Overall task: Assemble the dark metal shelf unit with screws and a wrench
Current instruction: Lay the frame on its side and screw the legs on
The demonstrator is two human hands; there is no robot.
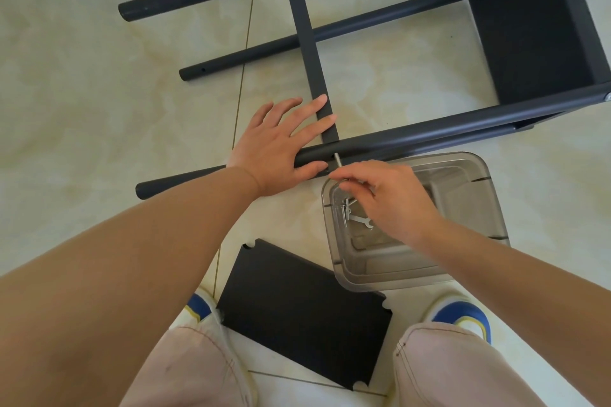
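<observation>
Currently I am pressing my flat left hand (281, 142) on the half-built shelf unit (396, 76) lying on the floor while my right hand (380, 198) is pinching a screw (337, 160) into its near post, leaving the loose shelf panel (304, 314) and wrench (360, 220) untouched.

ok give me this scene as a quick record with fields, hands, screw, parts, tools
left hand: left hand lies flat on the shelf frame, fingers straight
right hand: right hand pinches a screw at a hole in the frame's pole
spare screws: in the clear plastic tub
wrench: wrench lies in the tub, untouched
loose part: dark shelf panel on the tiled floor, between the shoes
</observation>
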